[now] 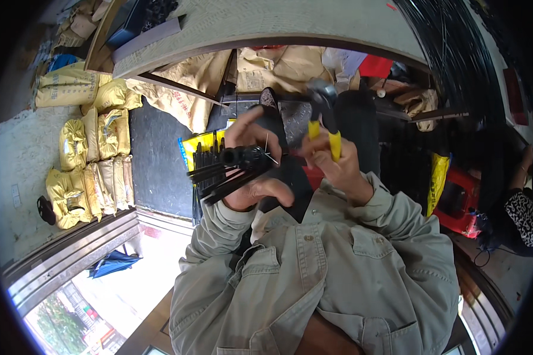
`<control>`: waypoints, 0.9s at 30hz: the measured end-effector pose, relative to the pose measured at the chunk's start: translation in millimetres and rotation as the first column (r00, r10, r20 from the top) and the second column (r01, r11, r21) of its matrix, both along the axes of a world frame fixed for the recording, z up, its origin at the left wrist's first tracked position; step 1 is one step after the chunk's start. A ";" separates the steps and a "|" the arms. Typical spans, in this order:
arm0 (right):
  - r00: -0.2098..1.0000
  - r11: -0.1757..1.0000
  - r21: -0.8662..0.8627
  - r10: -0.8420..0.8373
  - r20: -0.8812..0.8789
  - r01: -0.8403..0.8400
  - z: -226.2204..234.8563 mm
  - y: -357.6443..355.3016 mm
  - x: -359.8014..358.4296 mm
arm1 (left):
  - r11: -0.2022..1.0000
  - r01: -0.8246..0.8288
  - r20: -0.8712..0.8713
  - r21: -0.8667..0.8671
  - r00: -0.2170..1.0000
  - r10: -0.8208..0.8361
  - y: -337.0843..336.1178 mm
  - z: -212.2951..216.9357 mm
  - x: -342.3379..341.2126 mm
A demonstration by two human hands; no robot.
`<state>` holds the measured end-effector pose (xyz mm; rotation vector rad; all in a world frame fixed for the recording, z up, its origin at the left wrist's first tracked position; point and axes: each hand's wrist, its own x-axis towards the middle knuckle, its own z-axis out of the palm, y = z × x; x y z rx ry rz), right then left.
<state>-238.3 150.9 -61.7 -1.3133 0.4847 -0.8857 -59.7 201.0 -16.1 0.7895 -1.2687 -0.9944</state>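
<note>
My left hand [272,189] holds a bundle of black rods [219,180] joined at a round black hub, which looks like a folded umbrella frame. Its thumb lies below the hub and its fingers are bent above it. A thin pale wire [267,148] sticks out at the hub. Closed in my right hand [337,165] are pincers with yellow handles [336,145], their metal head [321,92] pointing away from me and slightly blurred. The pincers are apart from the frame. More black rods [204,157] stand by a yellow bag just left of my left hand.
A workbench edge [278,41] crosses the far side, with brown paper sacks [275,68] beneath. Yellow wrapped packages [95,142] are stacked at the left. Long black rods [456,53] lie at the far right, above a red stool [459,201]. Another person's arm [522,168] shows at the right.
</note>
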 end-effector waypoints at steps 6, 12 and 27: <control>0.998 0.991 -0.118 0.062 -0.033 -0.065 56.6 -23.5 23.7 | 0.956 -0.202 0.108 0.212 0.977 0.182 11.9 22.3 -5.4; 0.996 0.967 -0.240 0.086 -0.004 -0.085 59.9 -20.6 35.5 | 0.972 -0.163 0.176 0.169 0.975 0.133 16.5 18.7 3.0; 0.978 0.885 -0.465 -0.111 -0.177 0.016 88.7 -34.6 23.4 | 0.974 -0.122 0.476 0.190 0.879 0.017 11.1 34.9 -1.7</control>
